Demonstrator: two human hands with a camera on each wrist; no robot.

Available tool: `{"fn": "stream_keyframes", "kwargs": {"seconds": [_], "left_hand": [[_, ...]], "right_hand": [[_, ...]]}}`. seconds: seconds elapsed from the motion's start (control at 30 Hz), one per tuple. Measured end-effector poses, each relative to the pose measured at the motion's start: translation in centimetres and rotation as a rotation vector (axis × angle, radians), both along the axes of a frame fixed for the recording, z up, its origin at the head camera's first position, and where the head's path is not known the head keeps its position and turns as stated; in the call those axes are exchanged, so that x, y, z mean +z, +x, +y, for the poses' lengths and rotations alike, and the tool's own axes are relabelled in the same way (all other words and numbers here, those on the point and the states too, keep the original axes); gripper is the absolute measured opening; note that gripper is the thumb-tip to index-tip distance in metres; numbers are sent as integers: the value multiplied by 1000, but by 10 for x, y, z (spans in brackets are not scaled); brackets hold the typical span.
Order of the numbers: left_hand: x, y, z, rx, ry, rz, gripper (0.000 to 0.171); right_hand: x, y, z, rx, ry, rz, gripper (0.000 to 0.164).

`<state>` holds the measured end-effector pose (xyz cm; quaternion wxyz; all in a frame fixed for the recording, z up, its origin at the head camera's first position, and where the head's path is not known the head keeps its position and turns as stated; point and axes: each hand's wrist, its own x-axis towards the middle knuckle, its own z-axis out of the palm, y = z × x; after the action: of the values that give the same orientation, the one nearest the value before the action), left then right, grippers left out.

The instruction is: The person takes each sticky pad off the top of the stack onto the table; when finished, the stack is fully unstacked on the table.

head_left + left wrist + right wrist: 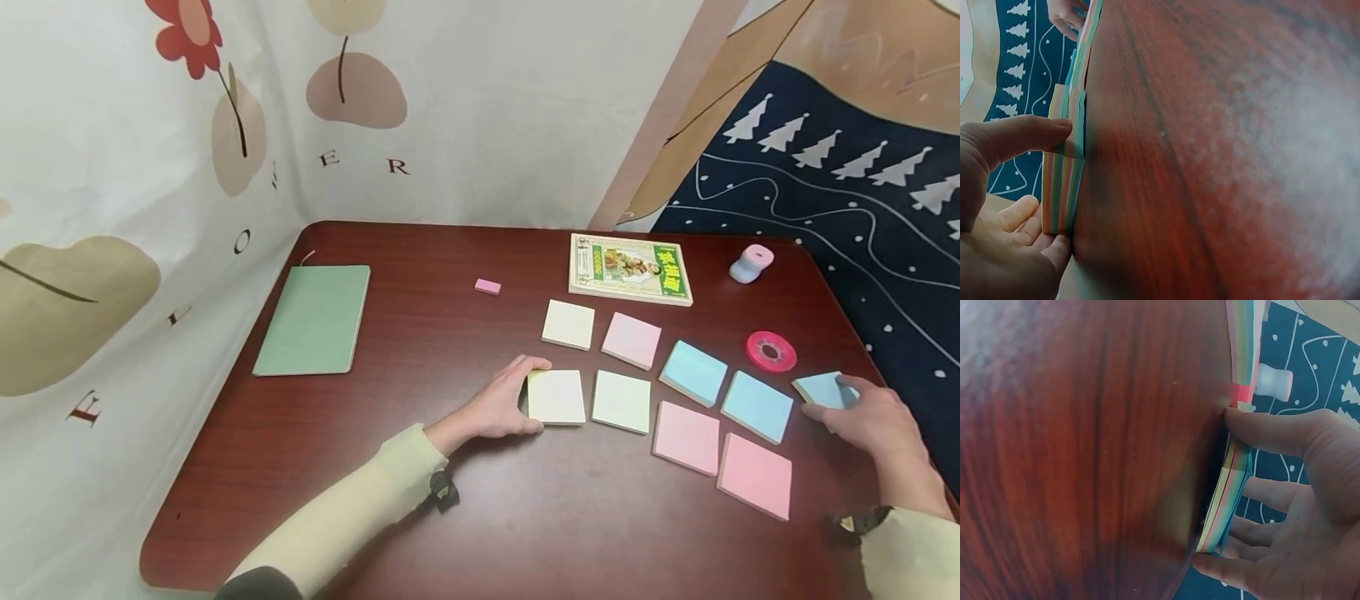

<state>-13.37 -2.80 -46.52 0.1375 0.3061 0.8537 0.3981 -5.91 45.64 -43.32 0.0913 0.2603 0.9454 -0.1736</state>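
My left hand [498,402] holds a pale yellow sticky note pad [557,397] by its left side, thumb at the near edge and fingers at the far one. The left wrist view shows this pad's striped, many-coloured edge [1060,194] between thumb and fingers. At the table's right, my right hand [873,421] grips a light blue sticky note pad [821,389], partly hidden under the fingers. Its layered edge [1225,497] shows in the right wrist view. Between the hands lie a pale green pad [622,402], two blue pads [693,372] and two pink pads [754,477].
Behind them lie a cream pad [567,324] and a light pink pad [632,340]. A book [630,268], a small pink block [487,287], a pink tape roll [771,352] and a pink-and-white bottle-like object [751,263] stand farther back. A green notebook [315,321] lies left.
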Motion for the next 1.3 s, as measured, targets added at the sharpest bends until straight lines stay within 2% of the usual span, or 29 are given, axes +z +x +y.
{"fn": "stream_keyframes", "kwargs": {"seconds": [0.2, 0.33, 0.43, 0.53, 0.63, 0.77, 0.93, 1.03, 1.17, 1.3], "left_hand": [[0, -1, 0, -1, -2, -3, 85], [0, -1, 0, -3, 0, -3, 85], [0, -1, 0, -5, 2, -4, 84], [0, -1, 0, -5, 2, -6, 84], [0, -1, -1, -1, -2, -7, 84], [1, -1, -1, 0, 0, -1, 84], [1, -1, 0, -7, 0, 4, 85], [1, -1, 0, -12, -2, 11, 85], [2, -1, -1, -15, -3, 19, 86], [3, -1, -1, -15, -9, 20, 87]], "right_hand": [[4, -1, -1, 27, -11, -22, 95], [13, 1, -8, 15, 6, -41, 95], [24, 1, -23, 19, 35, -6, 93], [37, -1, -48, 85, 63, 101, 86], [49, -6, -81, 243, 28, 221, 78], [54, -11, -135, 522, -79, 319, 70], [36, -17, -206, 815, -158, 336, 63], [24, -22, -237, 983, -181, 318, 67], [11, -31, -263, 1135, -161, 302, 72], [3, -40, -276, 1186, -124, 303, 72]]}}
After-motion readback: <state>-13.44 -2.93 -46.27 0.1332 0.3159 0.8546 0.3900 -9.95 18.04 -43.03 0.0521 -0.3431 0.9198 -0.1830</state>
